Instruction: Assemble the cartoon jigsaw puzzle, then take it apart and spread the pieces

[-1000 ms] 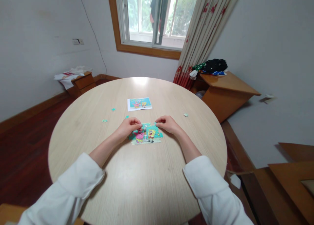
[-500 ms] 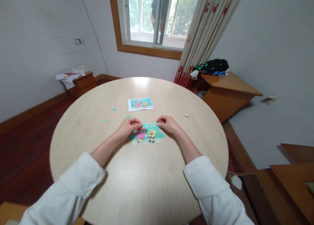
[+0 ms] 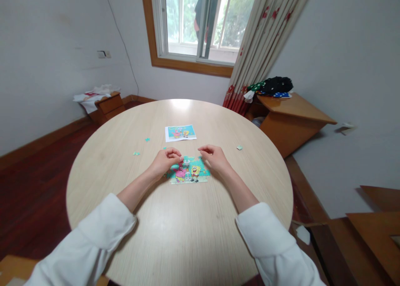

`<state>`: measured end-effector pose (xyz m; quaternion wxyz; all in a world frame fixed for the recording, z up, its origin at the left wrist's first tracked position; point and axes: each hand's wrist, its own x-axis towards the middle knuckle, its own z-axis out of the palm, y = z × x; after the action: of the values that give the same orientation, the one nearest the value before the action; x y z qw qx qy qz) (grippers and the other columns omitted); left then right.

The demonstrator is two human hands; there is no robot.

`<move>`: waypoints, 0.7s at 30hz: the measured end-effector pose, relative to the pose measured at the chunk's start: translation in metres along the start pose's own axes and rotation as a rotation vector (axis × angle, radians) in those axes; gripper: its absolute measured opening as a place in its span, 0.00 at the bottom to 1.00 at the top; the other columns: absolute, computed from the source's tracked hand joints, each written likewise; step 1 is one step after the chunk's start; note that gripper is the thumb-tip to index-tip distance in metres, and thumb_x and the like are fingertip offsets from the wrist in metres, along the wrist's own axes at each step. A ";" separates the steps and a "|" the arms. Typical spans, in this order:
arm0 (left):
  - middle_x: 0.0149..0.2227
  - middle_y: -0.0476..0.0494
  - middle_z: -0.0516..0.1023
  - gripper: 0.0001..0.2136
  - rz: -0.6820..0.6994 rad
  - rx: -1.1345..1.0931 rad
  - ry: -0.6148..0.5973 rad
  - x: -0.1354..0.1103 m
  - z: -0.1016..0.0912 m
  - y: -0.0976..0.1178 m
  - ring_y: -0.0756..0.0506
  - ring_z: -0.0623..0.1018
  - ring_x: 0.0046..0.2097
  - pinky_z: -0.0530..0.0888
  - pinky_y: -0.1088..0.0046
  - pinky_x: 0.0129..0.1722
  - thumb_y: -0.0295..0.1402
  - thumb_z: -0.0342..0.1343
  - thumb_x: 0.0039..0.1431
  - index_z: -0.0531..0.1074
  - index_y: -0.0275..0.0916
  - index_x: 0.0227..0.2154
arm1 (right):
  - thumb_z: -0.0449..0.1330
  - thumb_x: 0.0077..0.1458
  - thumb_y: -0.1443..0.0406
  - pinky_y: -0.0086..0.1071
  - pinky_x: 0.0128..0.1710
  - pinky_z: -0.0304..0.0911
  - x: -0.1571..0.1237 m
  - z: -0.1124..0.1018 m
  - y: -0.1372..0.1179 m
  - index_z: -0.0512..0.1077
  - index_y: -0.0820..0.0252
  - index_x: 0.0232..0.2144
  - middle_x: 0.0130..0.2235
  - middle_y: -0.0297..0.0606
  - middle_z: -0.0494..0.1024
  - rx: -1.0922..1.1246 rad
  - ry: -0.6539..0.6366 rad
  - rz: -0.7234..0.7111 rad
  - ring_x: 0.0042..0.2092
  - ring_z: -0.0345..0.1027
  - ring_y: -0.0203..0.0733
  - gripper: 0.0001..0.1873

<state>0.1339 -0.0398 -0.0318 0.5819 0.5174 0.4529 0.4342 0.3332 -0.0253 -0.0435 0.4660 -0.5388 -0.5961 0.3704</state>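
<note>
A partly joined jigsaw puzzle [image 3: 195, 173] lies flat on the table, with a pink starfish, a grey-white figure and a yellow sponge figure on turquoise. My left hand [image 3: 166, 161] covers its upper left part, the thumb and curled fingers closed at its top edge. Just above the upper right corner is my right hand [image 3: 215, 157], with thumb and forefinger slightly apart and no piece visible between them. A turquoise piece [image 3: 164, 148] shows behind my left hand. Part of the puzzle's left side is hidden under that hand.
A printed reference picture [image 3: 181, 133] lies beyond the puzzle on the round table [image 3: 175, 236]. Loose pieces sit to the left, one turquoise [image 3: 147, 139] and one greenish [image 3: 136, 153]. Another piece [image 3: 239, 147] lies at the right. A wooden cabinet [image 3: 290, 115] holds cloth behind the table.
My right hand has lifted slightly from the puzzle's upper right corner, and its thumb and forefinger have parted. My left hand stays nearly in place. The whole view has shifted a little.
</note>
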 end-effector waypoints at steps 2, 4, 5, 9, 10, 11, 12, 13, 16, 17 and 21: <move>0.20 0.49 0.75 0.16 0.015 0.001 0.001 0.000 0.000 0.000 0.50 0.73 0.23 0.66 0.76 0.21 0.38 0.68 0.35 0.68 0.36 0.24 | 0.59 0.46 0.63 0.33 0.38 0.63 -0.006 0.007 -0.007 0.77 0.60 0.32 0.35 0.40 0.79 0.084 -0.061 -0.056 0.36 0.69 0.38 0.10; 0.20 0.49 0.75 0.16 0.030 0.002 0.001 0.000 0.000 0.000 0.50 0.73 0.23 0.66 0.76 0.21 0.39 0.68 0.34 0.68 0.36 0.24 | 0.61 0.45 0.61 0.35 0.40 0.64 -0.012 0.013 -0.012 0.77 0.59 0.33 0.37 0.41 0.79 0.149 -0.163 -0.072 0.38 0.70 0.39 0.12; 0.20 0.49 0.75 0.17 0.035 0.001 0.001 0.000 0.000 -0.001 0.50 0.73 0.23 0.67 0.76 0.21 0.39 0.68 0.34 0.69 0.36 0.24 | 0.62 0.44 0.60 0.36 0.41 0.64 -0.014 0.016 -0.014 0.77 0.60 0.33 0.36 0.41 0.79 0.175 -0.204 -0.067 0.38 0.70 0.40 0.13; 0.20 0.49 0.74 0.17 0.041 -0.002 0.000 0.000 0.000 -0.002 0.49 0.74 0.24 0.68 0.75 0.23 0.40 0.68 0.33 0.69 0.36 0.23 | 0.66 0.40 0.58 0.37 0.39 0.65 -0.018 0.022 -0.015 0.77 0.61 0.31 0.31 0.40 0.79 0.226 -0.250 -0.036 0.35 0.71 0.40 0.15; 0.20 0.49 0.74 0.17 0.041 -0.004 -0.003 0.000 0.000 -0.002 0.49 0.74 0.25 0.68 0.75 0.23 0.40 0.68 0.33 0.69 0.36 0.24 | 0.66 0.40 0.59 0.37 0.39 0.65 -0.018 0.022 -0.014 0.77 0.62 0.31 0.31 0.39 0.79 0.231 -0.240 -0.033 0.34 0.71 0.40 0.15; 0.20 0.49 0.75 0.17 0.043 -0.006 -0.007 0.001 0.000 -0.002 0.48 0.74 0.25 0.69 0.74 0.24 0.40 0.68 0.33 0.70 0.36 0.24 | 0.66 0.39 0.59 0.36 0.39 0.65 -0.018 0.022 -0.014 0.77 0.62 0.30 0.30 0.38 0.78 0.238 -0.228 -0.030 0.34 0.71 0.39 0.14; 0.21 0.48 0.75 0.17 0.048 -0.008 -0.009 0.001 0.000 -0.002 0.48 0.75 0.25 0.69 0.74 0.24 0.40 0.68 0.33 0.70 0.36 0.24 | 0.66 0.39 0.60 0.36 0.38 0.65 -0.017 0.022 -0.014 0.77 0.61 0.30 0.29 0.38 0.78 0.251 -0.210 -0.028 0.33 0.70 0.38 0.14; 0.22 0.47 0.76 0.17 0.054 -0.009 -0.011 0.001 0.000 -0.002 0.48 0.75 0.26 0.69 0.74 0.25 0.40 0.68 0.33 0.71 0.36 0.25 | 0.66 0.39 0.61 0.35 0.38 0.65 -0.017 0.022 -0.013 0.77 0.61 0.30 0.29 0.37 0.78 0.267 -0.195 -0.025 0.32 0.70 0.37 0.13; 0.24 0.46 0.77 0.17 0.071 0.001 -0.024 0.001 0.000 -0.002 0.47 0.76 0.28 0.71 0.72 0.28 0.40 0.68 0.34 0.73 0.36 0.26 | 0.67 0.38 0.62 0.35 0.37 0.66 -0.017 0.022 -0.012 0.76 0.61 0.30 0.27 0.35 0.76 0.313 -0.167 -0.011 0.31 0.70 0.36 0.13; 0.25 0.45 0.77 0.16 0.076 0.008 -0.032 0.001 0.000 -0.002 0.47 0.76 0.29 0.71 0.71 0.29 0.40 0.68 0.35 0.73 0.36 0.26 | 0.67 0.38 0.62 0.35 0.37 0.66 -0.016 0.023 -0.011 0.76 0.61 0.30 0.27 0.34 0.76 0.323 -0.163 -0.007 0.31 0.70 0.36 0.13; 0.26 0.45 0.77 0.14 0.107 0.037 -0.062 0.001 0.001 -0.001 0.48 0.75 0.29 0.72 0.70 0.33 0.37 0.67 0.35 0.74 0.35 0.25 | 0.67 0.38 0.62 0.35 0.38 0.66 -0.016 0.023 -0.011 0.75 0.61 0.29 0.27 0.34 0.76 0.336 -0.151 -0.007 0.32 0.70 0.36 0.13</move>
<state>0.1348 -0.0390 -0.0330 0.5621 0.5648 0.4140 0.4400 0.3076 -0.0409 -0.0422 0.5045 -0.4220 -0.5612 0.5025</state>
